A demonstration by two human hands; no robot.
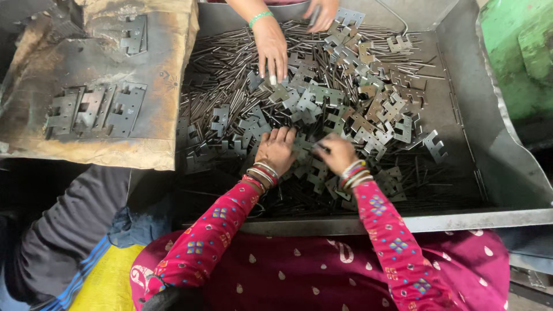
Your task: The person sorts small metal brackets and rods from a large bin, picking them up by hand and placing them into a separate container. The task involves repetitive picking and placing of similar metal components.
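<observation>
A big grey metal tray (501, 173) holds a heap of thin dark metal pins (224, 63) and several flat stamped brackets (368, 124). My left hand (275, 151) lies palm down on the brackets near the tray's front, fingers spread, gripping nothing. Just to its right, my right hand (337, 153) is curled, its fingertips pinched on a thin metal pin pointing left. Both wrists carry bangles, and the sleeves are red and patterned.
A co-worker's hand (271, 49) with a green bangle reaches into the pile from the far side, and a second hand (322, 11) is at the tray's back edge. Stacked brackets (95, 109) lie on a worn brown sheet at left. A green machine (518, 57) stands at right.
</observation>
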